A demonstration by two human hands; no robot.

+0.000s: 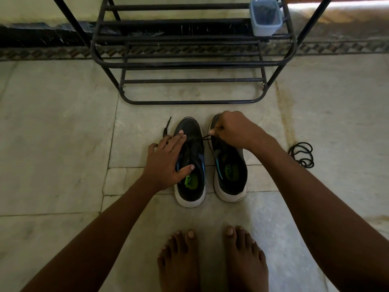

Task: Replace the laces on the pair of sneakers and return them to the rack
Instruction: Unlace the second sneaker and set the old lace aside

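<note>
Pulling a black lace point(207, 137) sideways out of the left sneaker point(192, 163), the right hand point(233, 129) is pinching the lace end between curled fingers above the toe of the right sneaker point(229, 167). The left hand point(168, 163) is lying flat with straight fingers on the left sneaker's tongue and eyelet area, pressing it down without curling round anything.

Taking the left sneaker as the landmark: it is standing on the floor point(63, 144) with its long axis running toe-away, heel toward the bare feet point(212, 260). The right sneaker is sitting just beside it on its right, parallel to it. The lace is stretching from the eyelets near the toe toward the right, so the pulling hand is working across the shoe's length, not along it. Another lace end point(167, 127) is trailing off the left side by the toe. A coil of black lace point(302, 153) is lying well to the right, past the other sneaker, nearer the right hand. The rack point(189, 64) is standing beyond the toes, with a small plastic tub point(265, 17) on one shelf.

Judging from this, lacing or unlacing is under way; which one cannot be told.
</note>
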